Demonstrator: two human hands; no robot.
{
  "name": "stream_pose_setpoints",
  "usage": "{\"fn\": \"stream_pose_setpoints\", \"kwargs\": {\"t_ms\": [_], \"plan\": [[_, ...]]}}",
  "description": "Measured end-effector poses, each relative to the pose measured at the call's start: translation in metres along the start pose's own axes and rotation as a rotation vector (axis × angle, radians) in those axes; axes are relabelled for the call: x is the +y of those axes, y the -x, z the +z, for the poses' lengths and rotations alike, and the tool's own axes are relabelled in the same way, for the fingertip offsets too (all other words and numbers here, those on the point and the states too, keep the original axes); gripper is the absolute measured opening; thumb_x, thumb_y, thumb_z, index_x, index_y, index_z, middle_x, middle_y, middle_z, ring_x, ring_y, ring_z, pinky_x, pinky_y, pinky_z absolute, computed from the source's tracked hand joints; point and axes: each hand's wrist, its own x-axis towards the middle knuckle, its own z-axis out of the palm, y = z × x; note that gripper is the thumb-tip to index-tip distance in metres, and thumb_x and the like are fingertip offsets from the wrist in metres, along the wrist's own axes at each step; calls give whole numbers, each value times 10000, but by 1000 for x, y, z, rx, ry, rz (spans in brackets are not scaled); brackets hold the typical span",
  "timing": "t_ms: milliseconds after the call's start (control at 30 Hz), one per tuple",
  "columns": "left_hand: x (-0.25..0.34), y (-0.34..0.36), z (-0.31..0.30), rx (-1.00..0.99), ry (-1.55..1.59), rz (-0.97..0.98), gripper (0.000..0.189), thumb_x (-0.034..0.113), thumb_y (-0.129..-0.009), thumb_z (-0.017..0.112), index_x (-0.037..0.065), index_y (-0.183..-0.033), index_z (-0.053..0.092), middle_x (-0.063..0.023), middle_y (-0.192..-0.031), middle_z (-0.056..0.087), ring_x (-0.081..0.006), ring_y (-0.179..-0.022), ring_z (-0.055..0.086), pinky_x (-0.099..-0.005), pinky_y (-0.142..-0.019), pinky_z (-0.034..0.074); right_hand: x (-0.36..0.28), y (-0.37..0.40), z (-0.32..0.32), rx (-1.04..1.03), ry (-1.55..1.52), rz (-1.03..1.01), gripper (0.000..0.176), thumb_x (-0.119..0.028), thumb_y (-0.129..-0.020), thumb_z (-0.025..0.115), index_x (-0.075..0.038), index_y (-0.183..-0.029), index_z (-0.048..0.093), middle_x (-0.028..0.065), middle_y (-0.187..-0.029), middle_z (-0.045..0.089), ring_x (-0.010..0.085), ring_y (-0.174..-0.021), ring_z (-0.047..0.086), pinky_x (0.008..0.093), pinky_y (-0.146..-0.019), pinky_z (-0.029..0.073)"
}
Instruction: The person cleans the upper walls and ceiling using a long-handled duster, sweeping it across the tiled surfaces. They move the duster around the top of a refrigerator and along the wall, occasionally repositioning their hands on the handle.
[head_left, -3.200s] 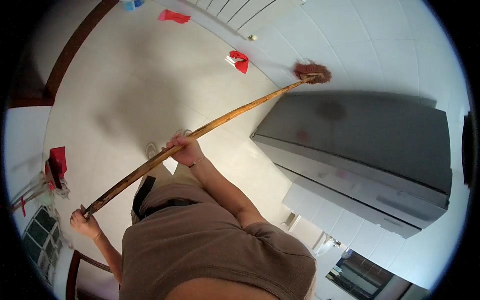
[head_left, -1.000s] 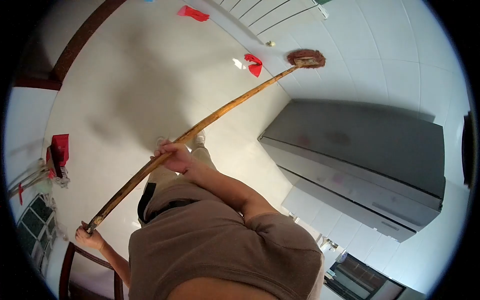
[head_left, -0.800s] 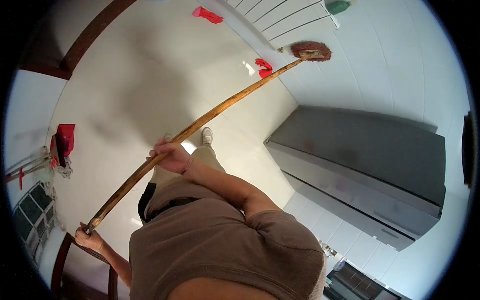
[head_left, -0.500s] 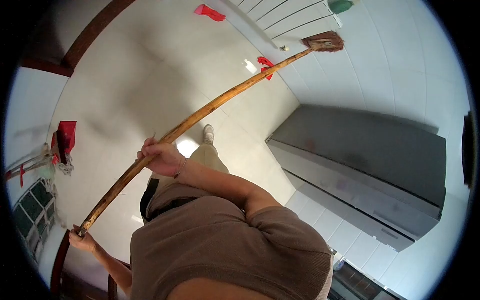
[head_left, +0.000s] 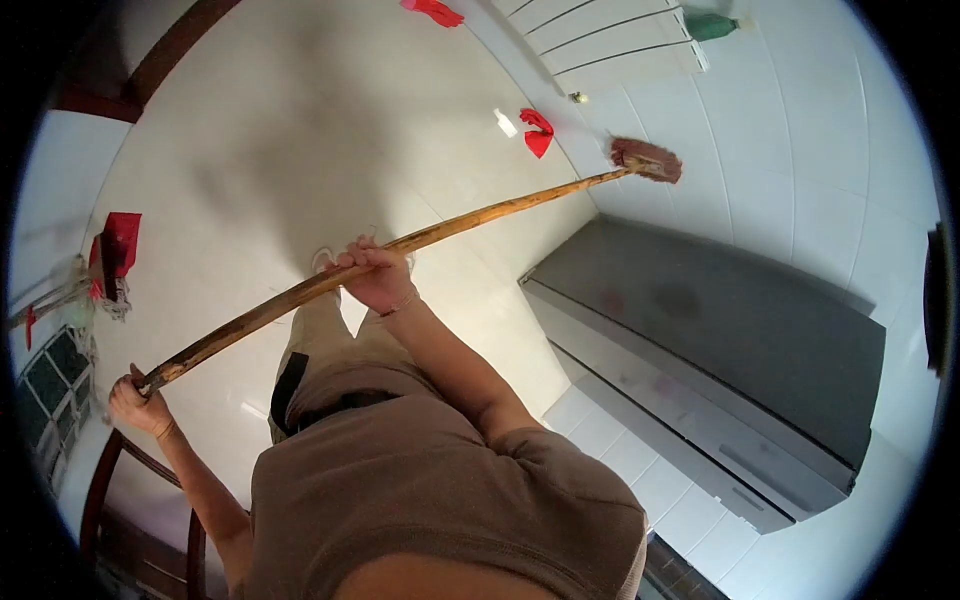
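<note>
Inspecting the head view, both hands are found on one long wooden pole. Fingers of the left hand are closed round its butt end; those of the right hand are clamped round its middle, well apart from the left. Beyond the right fingers, at the pole's far end, is the bristled brush head, up at the pale tiled wall; firm contact cannot be confirmed. Below and to the right of that hand stands the grey refrigerator; ahead of its fingers, on the floor near the wall, lies a red glove. Progress, as judged: the pole is in hand and the brush head raised, so work appears under way. No boundary between treated and untreated tile is visible; the portions done and left cannot be determined
</note>
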Motion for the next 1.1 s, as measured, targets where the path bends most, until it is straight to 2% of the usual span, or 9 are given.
{"fn": "stream_pose_setpoints", "kwargs": {"t_ms": [167,267,467,500,633,833,933,967,1100], "plan": [[95,-20,-7,-77,59,45,234,127,-744,716,117,-683,491,-32,-655,519,-250,-650,523,-383,-622,379,-70,32,-36,212,-41,-135,79,-93,-701,612,-108,-772,581,-3,-636,501,174,-680,487,451,-980,334],[147,-26,-11,-291,49,21,212,147,-761,701,118,-695,502,-23,-685,520,-236,-696,518,-385,-688,393,-117,49,-54,282,-192,-162,39,-60,-681,573,-86,-709,583,1,-576,469,168,-623,469,439,-968,349],[205,-32,-10,-129,134,65,187,137,-783,681,108,-706,512,-16,-719,527,-222,-791,514,-403,-754,404,-162,55,-94,303,-224,-234,35,-52,-696,505,-73,-668,512,-4,-539,375,151,-562,434,434,-938,386],[201,-27,-9,-242,115,46,173,132,-788,676,105,-717,520,-20,-720,533,-228,-781,521,-402,-745,405,-162,52,-99,266,-239,-224,34,-44,-691,498,-69,-680,517,-2,-533,384,156,-551,436,435,-936,388],[171,-26,-30,-138,37,20,174,114,-781,691,102,-723,527,-29,-720,548,-234,-749,532,-402,-731,411,-128,32,-86,338,-254,-179,103,-88,-699,570,-88,-647,482,0,-545,412,166,-561,440,389,-824,385],[83,-17,-49,44,-70,-24,192,114,-761,730,108,-713,544,-30,-725,579,-234,-754,570,-377,-697,421,-59,-7,-36,58,-205,-33,84,-70,-695,604,-96,-754,551,-12,-604,463,155,-626,480,364,-895,359],[58,-26,-62,161,-173,7,248,193,-786,713,87,-674,519,-48,-667,562,-247,-629,530,-367,-648,426,-32,-18,-28,-52,-149,7,119,-64,-697,602,-100,-805,569,-5,-622,471,162,-664,483,379,-921,349],[43,-16,-60,126,-180,-38,252,203,-788,712,85,-673,521,-50,-666,561,-243,-628,529,-364,-644,424,-22,-21,-34,-97,-139,7,120,-97,-728,583,-115,-847,585,-4,-675,486,183,-703,496,439,-937,350],[-7,16,-49,132,-108,-78,239,154,-819,677,71,-691,493,-62,-670,545,-248,-635,520,-365,-619,414,9,-16,-9,-132,-53,60,70,-113,-778,586,-116,-848,592,8,-683,508,208,-777,542,436,-931,368]]}}
